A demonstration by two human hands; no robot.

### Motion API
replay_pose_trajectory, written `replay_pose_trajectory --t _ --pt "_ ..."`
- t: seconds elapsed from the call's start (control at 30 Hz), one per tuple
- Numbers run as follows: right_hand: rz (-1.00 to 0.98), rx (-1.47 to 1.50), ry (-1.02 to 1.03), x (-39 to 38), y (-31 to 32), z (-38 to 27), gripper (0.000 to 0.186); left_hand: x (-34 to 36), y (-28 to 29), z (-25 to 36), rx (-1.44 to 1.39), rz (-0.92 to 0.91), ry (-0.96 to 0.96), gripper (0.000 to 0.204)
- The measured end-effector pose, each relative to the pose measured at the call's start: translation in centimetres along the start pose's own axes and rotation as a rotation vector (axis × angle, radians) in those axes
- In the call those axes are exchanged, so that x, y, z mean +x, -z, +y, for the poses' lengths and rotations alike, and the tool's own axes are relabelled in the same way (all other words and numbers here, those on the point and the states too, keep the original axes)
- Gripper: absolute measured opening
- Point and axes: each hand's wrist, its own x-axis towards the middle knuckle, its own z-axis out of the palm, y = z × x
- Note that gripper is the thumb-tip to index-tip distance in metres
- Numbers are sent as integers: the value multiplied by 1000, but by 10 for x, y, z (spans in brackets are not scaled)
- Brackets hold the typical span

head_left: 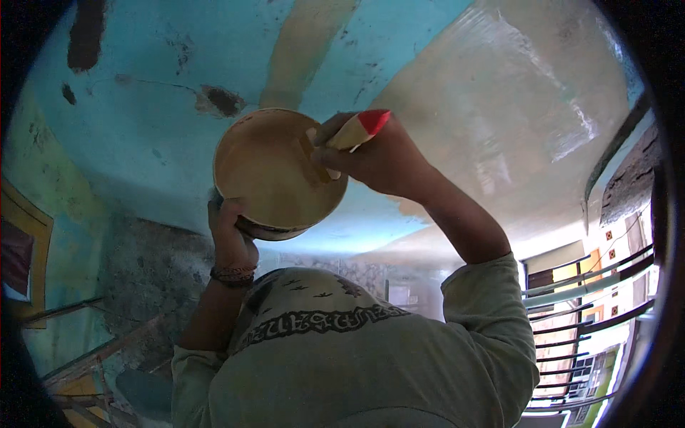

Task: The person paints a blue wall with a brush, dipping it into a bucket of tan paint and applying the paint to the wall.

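Observation:
My left hand [230, 230] grips the lower left side of a round bucket [271, 182], thumb at its rim; the inside is coated or filled with beige, paint-like material. My right hand [378, 158] is closed round a paintbrush [353, 132] with a pale, red-ended handle. The brush's wide head is at the inner right side of the bucket, partly hidden by my fingers.
Behind the bucket is a turquoise painted surface [157, 64] with dark damaged spots and beige coating [499, 85] on the right. At left are a yellow-framed window [32, 264] and scaffold bars [107, 349]. Curved metal railings [571, 332] line the right.

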Motion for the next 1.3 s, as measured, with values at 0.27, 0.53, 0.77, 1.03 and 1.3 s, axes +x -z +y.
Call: replay_pose_trajectory --t 0.27,0.53,0.77,1.03,1.3 --pt "-19 -297 -103 7 -14 42 17 13 -3 -29 181 -111 -203 23" --pt "51 -123 -18 7 18 51 16 21 -1 -42 279 -87 -148 56" --pt "10 -311 43 16 15 52 13 8 -12 -32 151 18 -34 57" --pt "75 -585 184 15 2 43 11 -1 -13 -26 101 19 -51 52" --pt "-31 -281 142 13 26 13 13 1 -2 -21 18 36 -27 48"
